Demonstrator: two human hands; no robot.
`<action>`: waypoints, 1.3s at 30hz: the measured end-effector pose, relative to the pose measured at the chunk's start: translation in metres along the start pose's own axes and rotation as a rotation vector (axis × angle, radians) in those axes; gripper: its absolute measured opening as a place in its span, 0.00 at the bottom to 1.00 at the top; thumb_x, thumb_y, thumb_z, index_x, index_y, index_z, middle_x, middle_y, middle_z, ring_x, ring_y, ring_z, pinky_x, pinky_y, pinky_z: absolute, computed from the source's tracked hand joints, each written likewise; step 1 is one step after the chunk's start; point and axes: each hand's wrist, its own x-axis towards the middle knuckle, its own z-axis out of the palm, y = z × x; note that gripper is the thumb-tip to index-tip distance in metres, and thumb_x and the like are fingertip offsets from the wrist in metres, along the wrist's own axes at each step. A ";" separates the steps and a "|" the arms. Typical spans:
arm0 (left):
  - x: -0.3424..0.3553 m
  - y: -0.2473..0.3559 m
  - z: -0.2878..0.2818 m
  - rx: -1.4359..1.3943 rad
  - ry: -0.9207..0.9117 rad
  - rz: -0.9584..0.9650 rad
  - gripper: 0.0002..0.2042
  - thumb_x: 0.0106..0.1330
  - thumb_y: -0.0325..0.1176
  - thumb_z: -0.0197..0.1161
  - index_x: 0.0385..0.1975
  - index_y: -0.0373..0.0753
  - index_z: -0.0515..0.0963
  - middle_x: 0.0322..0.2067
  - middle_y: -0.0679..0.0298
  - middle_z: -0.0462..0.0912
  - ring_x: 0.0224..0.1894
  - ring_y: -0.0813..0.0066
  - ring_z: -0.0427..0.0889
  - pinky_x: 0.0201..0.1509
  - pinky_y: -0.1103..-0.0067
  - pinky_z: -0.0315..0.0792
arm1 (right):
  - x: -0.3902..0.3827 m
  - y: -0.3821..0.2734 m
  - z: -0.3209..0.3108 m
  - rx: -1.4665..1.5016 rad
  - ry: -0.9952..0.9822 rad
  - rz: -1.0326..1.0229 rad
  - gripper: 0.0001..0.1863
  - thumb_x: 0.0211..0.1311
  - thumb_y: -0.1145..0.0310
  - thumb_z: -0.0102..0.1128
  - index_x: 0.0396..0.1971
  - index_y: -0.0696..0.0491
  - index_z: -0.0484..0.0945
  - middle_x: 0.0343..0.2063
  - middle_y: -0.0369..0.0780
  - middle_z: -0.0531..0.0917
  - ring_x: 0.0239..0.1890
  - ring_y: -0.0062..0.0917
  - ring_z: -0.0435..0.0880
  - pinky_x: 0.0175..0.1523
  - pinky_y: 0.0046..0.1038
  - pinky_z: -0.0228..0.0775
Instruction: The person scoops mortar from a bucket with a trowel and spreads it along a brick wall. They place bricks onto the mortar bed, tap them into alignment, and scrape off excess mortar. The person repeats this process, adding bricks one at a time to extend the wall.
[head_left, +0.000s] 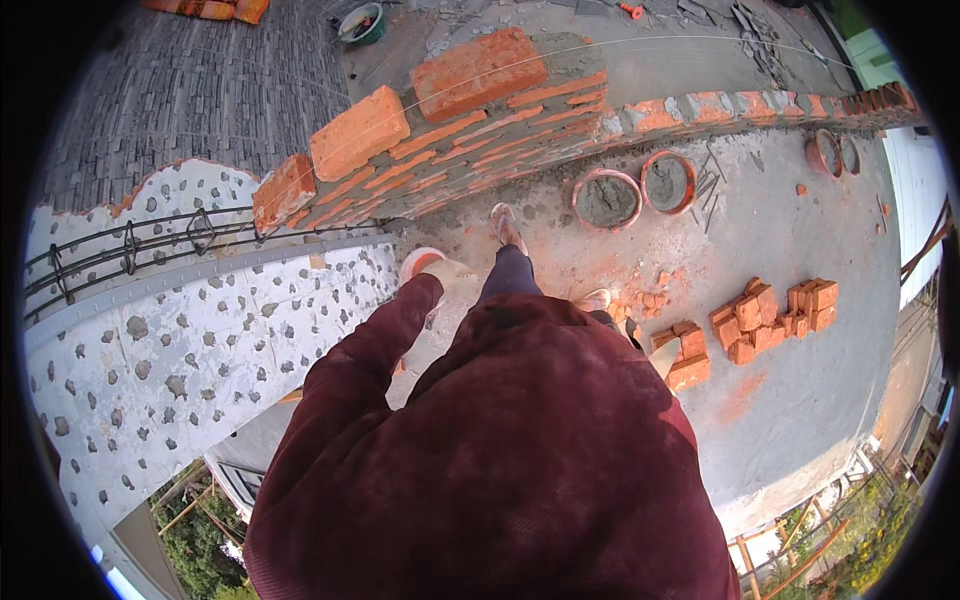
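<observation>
My left arm (365, 335), in a maroon sleeve, reaches forward and down. Just past its cuff shows a pale, blurred shape, likely my left hand (452, 272) in a light glove; the fingers cannot be made out. Right beside it is a white-rimmed round bucket (421, 262) with something reddish inside, partly behind the sleeve. My jacket hides most of my right arm. At its right edge a pale tapered shape (664, 357) sticks out beside a small brick stack (690, 372); whether it is my right hand or a tool is unclear.
An unfinished brick wall (470, 150) with loose top bricks and a string line (640, 40) stands ahead. Mortar-filled basins (606, 198) sit at its foot. Brick piles (765, 318) and rubble (640, 297) lie right. Rebar (130, 250) runs above a pitted white beam (210, 340) at left.
</observation>
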 end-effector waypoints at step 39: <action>0.214 0.245 -0.032 0.614 -0.567 0.147 0.31 0.68 0.30 0.66 0.72 0.35 0.67 0.58 0.55 0.83 0.54 0.70 0.85 0.60 0.75 0.76 | -0.150 0.308 0.109 1.359 1.037 0.350 0.16 0.58 0.77 0.67 0.43 0.55 0.70 0.25 0.40 0.79 0.18 0.28 0.79 0.23 0.33 0.77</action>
